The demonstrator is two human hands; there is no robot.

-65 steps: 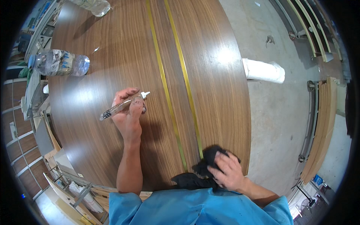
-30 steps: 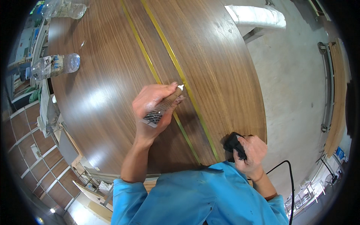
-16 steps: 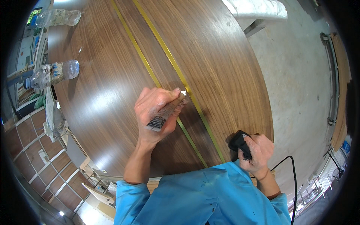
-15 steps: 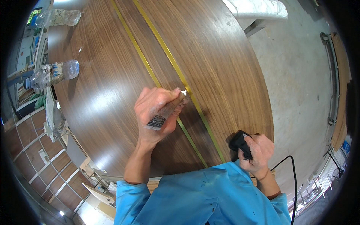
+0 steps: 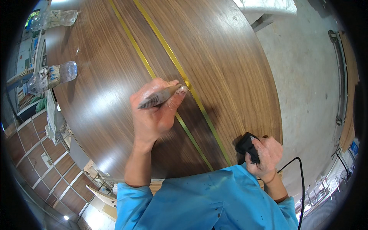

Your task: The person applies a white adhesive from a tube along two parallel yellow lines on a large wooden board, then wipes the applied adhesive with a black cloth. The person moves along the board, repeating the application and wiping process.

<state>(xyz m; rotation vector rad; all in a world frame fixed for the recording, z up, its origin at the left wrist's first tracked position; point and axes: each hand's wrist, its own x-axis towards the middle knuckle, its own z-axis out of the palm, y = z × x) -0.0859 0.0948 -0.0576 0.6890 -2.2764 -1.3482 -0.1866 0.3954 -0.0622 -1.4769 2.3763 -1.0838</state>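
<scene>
My left hand (image 5: 155, 109) is closed round a slim tapered tool (image 5: 155, 98). One end is grey with dark stripes, and its shaft narrows to a tan part at my fingertips; I cannot make out its exact kind. My fingertips are beside the right-hand gold strip (image 5: 168, 50), where a small bright bump shows. Parallel to it, a second gold strip (image 5: 134, 42) passes beneath my left hand. Near the front right edge of the wood-grain panel (image 5: 226, 73), my right hand (image 5: 267, 153) grips a folded black cloth (image 5: 247, 147) against the surface.
Two clear plastic bottles stand at the far left, a nearer bottle (image 5: 53, 76) and a farther bottle (image 5: 55, 19). A white wrapped bundle (image 5: 268, 7) is beyond the panel's far right. A black cable (image 5: 301, 184) hangs beside my right arm, over the grey concrete floor (image 5: 306, 96).
My left hand has shifted forward and left, and the tool in it has turned, its striped end now farther left. The white tip seen before is hidden. My right hand stays on the cloth.
</scene>
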